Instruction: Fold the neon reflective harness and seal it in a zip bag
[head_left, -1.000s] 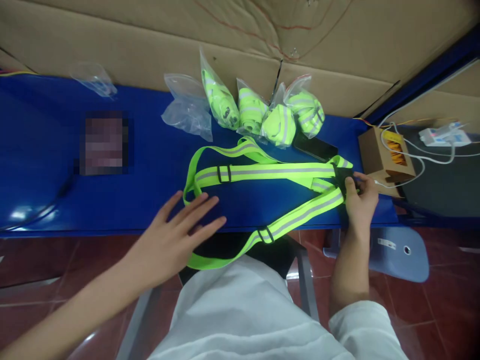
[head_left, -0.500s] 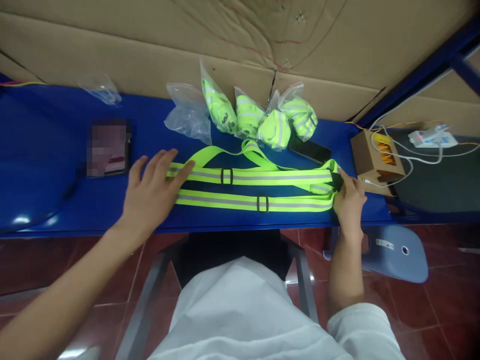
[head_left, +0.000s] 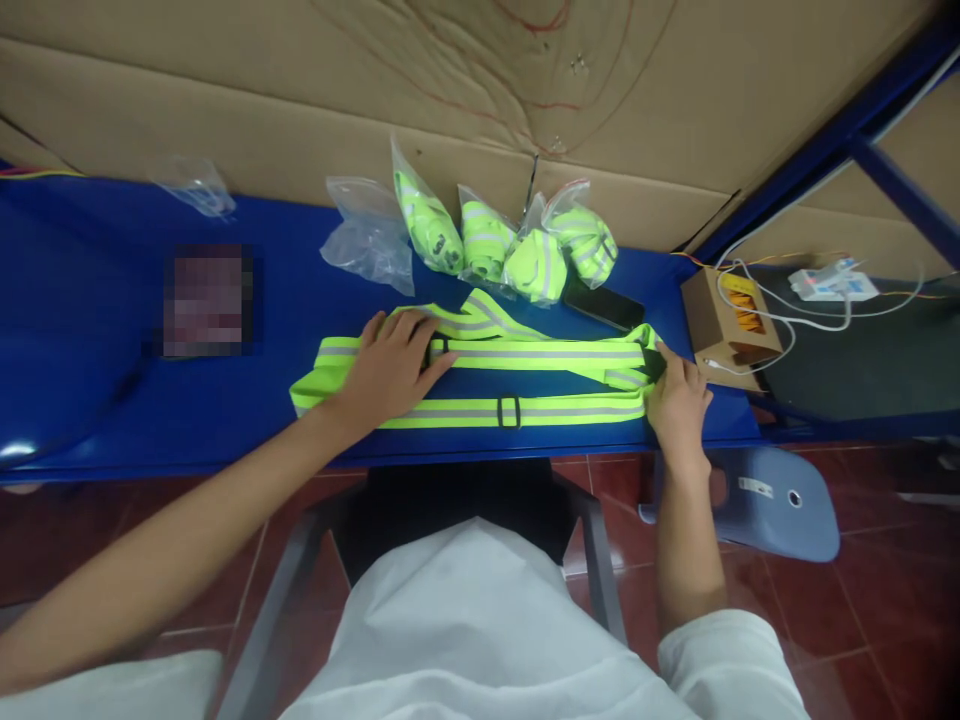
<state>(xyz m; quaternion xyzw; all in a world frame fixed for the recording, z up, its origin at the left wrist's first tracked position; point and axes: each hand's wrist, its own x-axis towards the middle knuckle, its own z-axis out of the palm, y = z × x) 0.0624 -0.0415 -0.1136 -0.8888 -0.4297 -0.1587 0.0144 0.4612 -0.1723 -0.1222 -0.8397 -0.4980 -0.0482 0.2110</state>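
Reflective harness (head_left: 555,355), neon yellow with grey stripes, lies lengthwise along the near part of the blue tabletop (head_left: 285,265), its straps running between the two hands. A second ago the nearer strap drooped over the front edge towards the lap; now it lies up on the surface, roughly parallel to the upper one, its black buckle (head_left: 500,412) in plain sight. Half a second ago the left hand (head_left: 388,372) was out at the straps' left end; it has since come inward and rests palm down on the upper strap, beside that strap's partly covered buckle (head_left: 437,349), fingers loosely spread and gripping nothing that shows. The looped left end now pokes out past the wrist. The right hand (head_left: 679,400) stays at the other end, fingers bent against the black joining patch (head_left: 654,365); whether they pinch it or merely press cannot be told. As I judge it, the harness is now straighter and better gathered, though its far strap remains slack and bent, just short of the bagged bundles (head_left: 487,240).
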